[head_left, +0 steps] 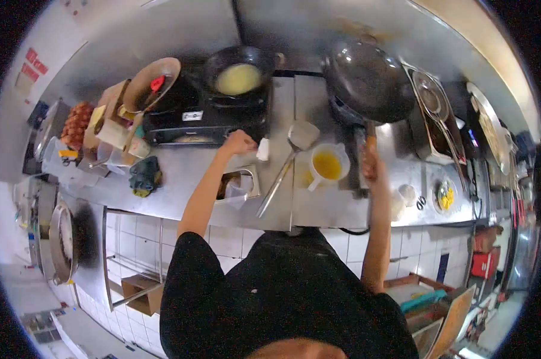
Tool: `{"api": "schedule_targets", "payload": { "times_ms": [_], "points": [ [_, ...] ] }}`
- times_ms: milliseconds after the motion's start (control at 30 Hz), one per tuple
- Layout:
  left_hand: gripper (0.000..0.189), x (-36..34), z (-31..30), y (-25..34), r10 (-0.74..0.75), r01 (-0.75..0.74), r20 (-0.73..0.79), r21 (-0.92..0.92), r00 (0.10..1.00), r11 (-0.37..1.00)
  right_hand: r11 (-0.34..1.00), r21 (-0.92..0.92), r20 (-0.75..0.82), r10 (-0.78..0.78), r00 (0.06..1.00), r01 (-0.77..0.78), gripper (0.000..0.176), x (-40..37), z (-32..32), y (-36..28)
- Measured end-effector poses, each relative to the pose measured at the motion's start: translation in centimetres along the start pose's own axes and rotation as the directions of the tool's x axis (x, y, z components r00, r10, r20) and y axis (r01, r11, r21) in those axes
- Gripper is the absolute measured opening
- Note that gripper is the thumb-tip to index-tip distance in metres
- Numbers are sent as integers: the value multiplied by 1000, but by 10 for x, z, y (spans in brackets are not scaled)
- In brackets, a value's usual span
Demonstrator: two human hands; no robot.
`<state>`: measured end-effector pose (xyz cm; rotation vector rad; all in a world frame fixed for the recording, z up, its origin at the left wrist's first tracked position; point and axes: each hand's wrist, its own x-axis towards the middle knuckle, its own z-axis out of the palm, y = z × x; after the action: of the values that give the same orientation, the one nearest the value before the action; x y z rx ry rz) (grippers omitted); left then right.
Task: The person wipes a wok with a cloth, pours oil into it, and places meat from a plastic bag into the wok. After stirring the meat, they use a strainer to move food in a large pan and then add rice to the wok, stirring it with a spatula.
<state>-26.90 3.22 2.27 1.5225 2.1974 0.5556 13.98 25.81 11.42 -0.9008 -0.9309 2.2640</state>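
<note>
My left hand (pixel 240 142) is closed at the front right corner of a black portable gas stove (pixel 168 135); what its fingers grip, if anything, is hidden. A white object (pixel 262 149) lies just beside it. On that stove sits a black pan (pixel 255 55) with a thin yellow layer (pixel 239 79), like egg, in the bottom. My right hand (pixel 371 166) is wrapped round the wooden handle (pixel 371 141) of a large dark wok (pixel 369 84), which is over the right burner. Between my hands are a wide metal spatula (pixel 304 135) and a clear jug (pixel 336 157) holding yellow liquid.
A metal container (pixel 251 173) sits at the counter's front edge. To the left are a brown pan (pixel 144 72) with a red-tipped tool, eggs (pixel 77 125) and a dark cloth bundle (pixel 144 176). Strainers (pixel 431 99) and a plate with yellow pieces (pixel 445 196) are at right.
</note>
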Motion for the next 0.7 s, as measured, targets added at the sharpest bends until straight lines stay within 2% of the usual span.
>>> {"api": "schedule_targets", "payload": {
  "times_ms": [67,133,167,200,267,333,400,433,500,633,700],
  "points": [
    [21,-6,4,10,-99,127,-109,297,989,946,1000,15,-47,12,999,-11,36,-6,14,-2],
    [21,-28,0,48,-27,69,-375,100,927,993,997,62,20,45,999,-46,36,7,-1,3],
    [24,-45,-11,85,-88,24,-342,-185,936,982,997,69,23,27,999,-28,37,4,4,3],
    [27,-57,-12,122,-139,-7,-287,-454,948,891,997,76,5,-1,1000,1,37,2,7,2],
    [32,-70,19,159,-143,11,-269,-439,953,898,996,84,19,38,999,-40,38,2,9,4],
    [43,-80,43,201,-229,94,-159,-590,960,802,999,50,18,-16,1000,15,38,1,11,4],
    [54,-71,68,214,-339,303,-13,-419,941,856,999,36,-80,16,997,-13,37,-5,23,0],
    [54,-60,77,219,-331,291,-26,-416,943,861,999,49,-32,16,999,-15,35,-2,23,0],
    [63,-49,92,228,-321,367,181,-399,930,840,999,34,-40,9,999,-8,35,1,19,4],
    [58,-42,114,236,-254,310,183,-446,950,839,1000,6,-62,18,998,-17,37,-4,20,0],
    [52,-41,138,226,-355,248,-4,-708,935,661,999,-14,-91,38,995,-40,39,-14,30,-9]
  ]
}}
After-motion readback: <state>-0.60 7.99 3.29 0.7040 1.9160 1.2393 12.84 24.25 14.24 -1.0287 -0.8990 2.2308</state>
